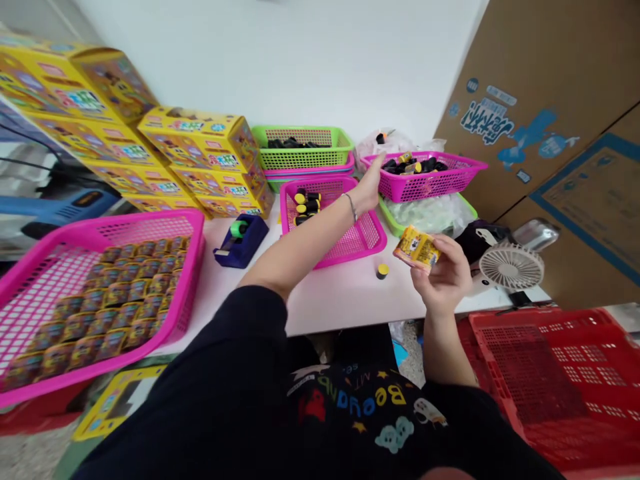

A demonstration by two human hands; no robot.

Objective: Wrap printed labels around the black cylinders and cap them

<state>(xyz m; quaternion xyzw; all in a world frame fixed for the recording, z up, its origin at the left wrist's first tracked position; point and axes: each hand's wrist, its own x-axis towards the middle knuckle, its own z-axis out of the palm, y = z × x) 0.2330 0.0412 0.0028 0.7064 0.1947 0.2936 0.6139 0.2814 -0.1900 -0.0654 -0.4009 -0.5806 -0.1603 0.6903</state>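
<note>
My left hand point(369, 189) reaches across and grips the left end of a pink basket point(435, 187), its fingers partly hidden at the rim. That basket contains small black pieces point(425, 165), some with yellow ends, and sits above a green basket point(393, 217) of clear plastic bags. Closer to me, my right hand point(445, 273) is closed around a small yellow printed packet point(417, 249). A short black cylinder with a yellow top point(383, 271) stands on the table below the packet. Left of it, another pink basket point(345, 253) contains several black-and-yellow cylinders point(307, 208).
At left, a large pink basket point(193, 267) carries rows of small wrapped cups. Yellow boxes point(200, 143) are stacked behind a blue tape dispenser point(243, 241). A green basket point(305, 158) stands at the wall. Right are a small fan point(511, 265) and a red crate point(555, 380).
</note>
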